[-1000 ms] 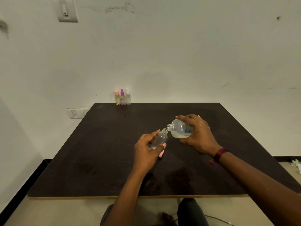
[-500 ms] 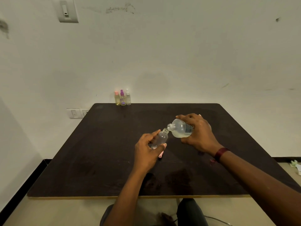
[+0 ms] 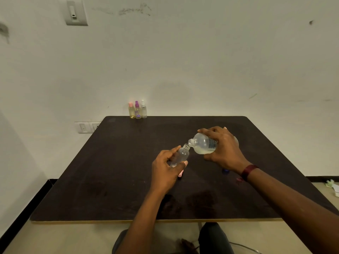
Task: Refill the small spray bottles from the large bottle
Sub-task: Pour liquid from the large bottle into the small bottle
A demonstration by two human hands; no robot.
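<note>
left hand (image 3: 165,171) gripping small bottle (image 3: 180,155), right hand (image 3: 223,149) at 3 o'clock wrapped round tipped big bottle (image 3: 203,144), mouths touching

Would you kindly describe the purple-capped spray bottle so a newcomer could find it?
Look to the far edge of the dark table, against the wall, where three small spray bottles stand in a row. The purple-capped bottle is the middle one; its neighbours' caps are pink and white.
</note>
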